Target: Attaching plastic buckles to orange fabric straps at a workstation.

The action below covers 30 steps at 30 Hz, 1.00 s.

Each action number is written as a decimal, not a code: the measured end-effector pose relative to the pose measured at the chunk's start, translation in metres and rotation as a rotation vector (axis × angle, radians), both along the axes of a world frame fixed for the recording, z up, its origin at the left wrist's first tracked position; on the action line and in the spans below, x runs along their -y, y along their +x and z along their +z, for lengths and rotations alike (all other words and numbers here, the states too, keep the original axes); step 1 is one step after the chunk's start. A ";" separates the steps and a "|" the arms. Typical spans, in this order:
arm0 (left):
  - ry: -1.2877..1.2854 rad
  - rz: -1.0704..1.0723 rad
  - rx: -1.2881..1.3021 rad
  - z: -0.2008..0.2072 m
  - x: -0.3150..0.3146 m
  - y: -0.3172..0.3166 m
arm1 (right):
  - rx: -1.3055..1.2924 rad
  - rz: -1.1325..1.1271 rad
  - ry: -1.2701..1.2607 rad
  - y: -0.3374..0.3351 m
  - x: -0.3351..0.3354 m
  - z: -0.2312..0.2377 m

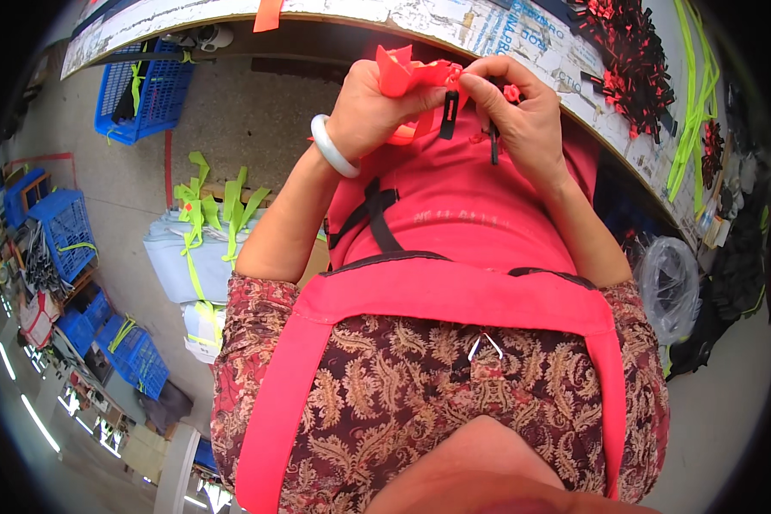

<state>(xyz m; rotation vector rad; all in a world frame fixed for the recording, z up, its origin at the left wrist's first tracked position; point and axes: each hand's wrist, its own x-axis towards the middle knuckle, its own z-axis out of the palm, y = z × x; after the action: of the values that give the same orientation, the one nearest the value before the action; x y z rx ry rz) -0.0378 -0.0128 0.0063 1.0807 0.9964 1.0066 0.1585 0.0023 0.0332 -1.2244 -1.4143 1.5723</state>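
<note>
My left hand (pixel 370 110), with a pale bangle (pixel 332 147) at its wrist, is closed around a bunched orange-red fabric strip (pixel 400 74). A short black tab (pixel 449 115) with a slot hangs just beyond its fingertips. Close beside it, my right hand (pixel 522 118) pinches the end of the same strip between thumb and forefinger. A second small red piece (pixel 511 92) and a thin dark rod-like thing (pixel 493 144) show at its curled fingers; what they belong to is hidden. Both hands are over the red apron (pixel 463 201) on my lap.
A worktable (pixel 334 24) curves along the far side, bearing a heap of red-black strips (pixel 630 73) and yellow-green straps (pixel 692 111). To the left are a blue crate (pixel 146 90), a stack of pale folded cloth (pixel 176 253) and more blue baskets (pixel 64 227). Clear plastic (pixel 668 287) lies at right.
</note>
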 end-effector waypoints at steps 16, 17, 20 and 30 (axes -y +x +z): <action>0.065 0.027 0.092 -0.005 0.004 0.007 | 0.059 0.020 0.340 -0.009 0.008 0.001; 0.056 0.030 0.074 -0.004 0.004 0.007 | 0.090 0.036 0.450 -0.010 0.008 0.000; 0.043 0.023 0.097 -0.005 0.005 0.007 | 0.105 0.039 0.542 -0.012 0.008 0.001; 0.013 -0.022 0.103 -0.005 0.001 0.002 | 0.088 0.046 0.578 -0.011 0.003 -0.001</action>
<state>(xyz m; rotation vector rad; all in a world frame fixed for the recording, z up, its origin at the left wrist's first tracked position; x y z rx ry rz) -0.0357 -0.0138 0.0018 1.0382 0.8941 1.0415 0.1474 -0.0005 0.0318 -0.9186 -1.7970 1.0286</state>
